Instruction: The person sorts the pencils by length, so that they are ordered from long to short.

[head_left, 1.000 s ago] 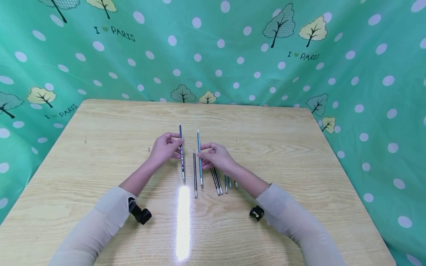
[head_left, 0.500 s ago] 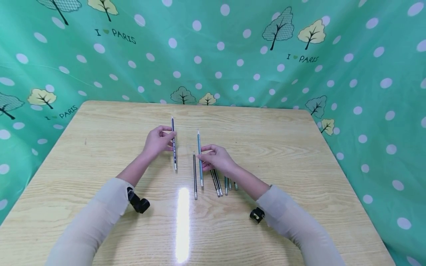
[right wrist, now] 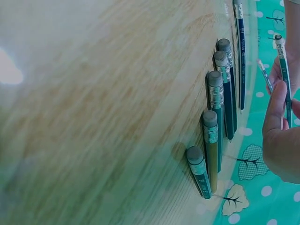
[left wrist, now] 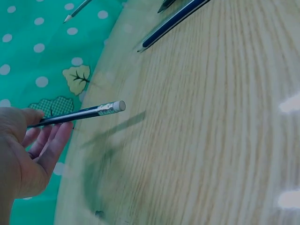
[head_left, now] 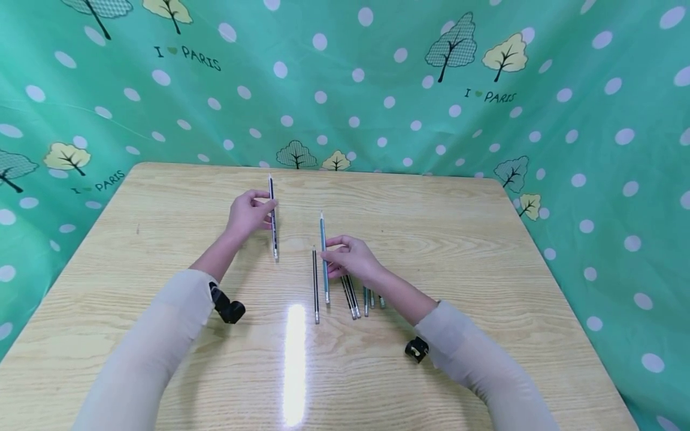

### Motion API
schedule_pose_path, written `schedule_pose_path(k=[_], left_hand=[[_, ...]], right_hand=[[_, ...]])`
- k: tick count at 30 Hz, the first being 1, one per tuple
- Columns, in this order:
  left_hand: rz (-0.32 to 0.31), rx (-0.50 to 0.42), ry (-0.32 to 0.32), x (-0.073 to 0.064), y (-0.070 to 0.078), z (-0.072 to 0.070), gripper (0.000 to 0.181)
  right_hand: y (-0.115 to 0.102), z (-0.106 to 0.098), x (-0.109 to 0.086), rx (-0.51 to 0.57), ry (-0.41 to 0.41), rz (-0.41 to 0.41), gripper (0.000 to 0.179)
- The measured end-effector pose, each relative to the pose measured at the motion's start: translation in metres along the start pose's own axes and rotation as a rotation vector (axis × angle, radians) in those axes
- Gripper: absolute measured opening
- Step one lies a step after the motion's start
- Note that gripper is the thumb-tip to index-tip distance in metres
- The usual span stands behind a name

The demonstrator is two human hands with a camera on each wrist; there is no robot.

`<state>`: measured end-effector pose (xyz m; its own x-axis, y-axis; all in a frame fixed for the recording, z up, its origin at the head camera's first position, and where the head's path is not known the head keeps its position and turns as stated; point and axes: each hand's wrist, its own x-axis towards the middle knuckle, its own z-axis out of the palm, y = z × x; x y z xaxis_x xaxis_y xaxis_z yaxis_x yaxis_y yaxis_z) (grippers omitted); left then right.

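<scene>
I pinch a dark pencil (head_left: 273,224) in my left hand (head_left: 249,212) and a teal pencil (head_left: 323,233) in my right hand (head_left: 349,256), erasers toward me; a black pencil (head_left: 315,290) lies between them, more pencils (right wrist: 216,96) beside.

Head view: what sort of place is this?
Probably an indoor tabletop recording setup, though the room beyond is hidden. Signs: a bare wood-grain table, a green polka-dot cloth serving as backdrop behind and beside it, and a black camera worn at the wrist.
</scene>
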<state>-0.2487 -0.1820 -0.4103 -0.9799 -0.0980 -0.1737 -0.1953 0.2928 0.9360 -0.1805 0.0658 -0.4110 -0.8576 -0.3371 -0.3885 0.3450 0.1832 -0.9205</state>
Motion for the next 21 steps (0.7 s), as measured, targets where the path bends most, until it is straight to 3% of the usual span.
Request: schedule_pose_path(k=[10,21], left_hand=[[-0.014,0.058,0.026,0.009,0.000,-0.002,0.044],[-0.099,0.028,0.082,0.021,-0.014,0.000,0.045]], right_hand=[[0.000,-0.001,-0.001,0.000,0.006,-0.008,0.039],[0.001,-0.003,-0.003,-0.005,0.007,-0.018,0.038]])
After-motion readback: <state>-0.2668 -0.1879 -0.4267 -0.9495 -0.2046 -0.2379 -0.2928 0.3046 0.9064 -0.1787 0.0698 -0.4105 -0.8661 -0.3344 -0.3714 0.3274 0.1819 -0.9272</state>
